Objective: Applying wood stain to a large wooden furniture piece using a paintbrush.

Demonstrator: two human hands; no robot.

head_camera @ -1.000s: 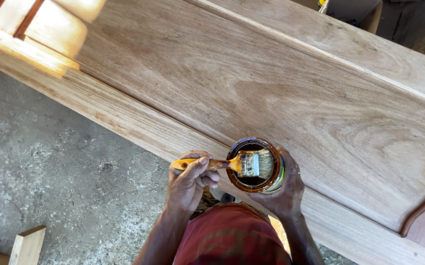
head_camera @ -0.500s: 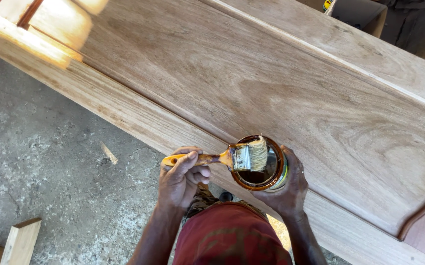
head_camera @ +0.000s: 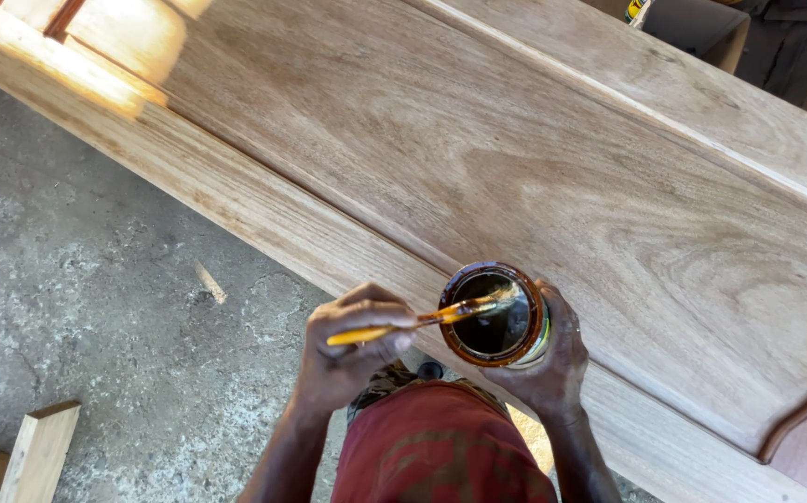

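Note:
My left hand (head_camera: 352, 349) grips a paintbrush (head_camera: 422, 319) by its yellow-orange handle, the bristles turned edge-on over the mouth of a round tin (head_camera: 495, 315) of dark brown liquid. My right hand (head_camera: 557, 363) cups that tin from below and the right side, holding it just above the near edge of a big pale wooden panel (head_camera: 534, 168). The panel has a raised frame rail along its near side and a curved end at the right.
Rough grey concrete floor (head_camera: 87, 317) lies to the left, with a wood sliver (head_camera: 210, 281) on it and a wooden offcut (head_camera: 38, 452) at the bottom left. A box (head_camera: 697, 28) stands beyond the panel at top right. My red clothing fills the bottom centre.
The brush has turned from flat-on to edge-on and its bristles have dipped lower into the tin's mouth. My left hand moved slightly right; the tin stayed held by my right hand.

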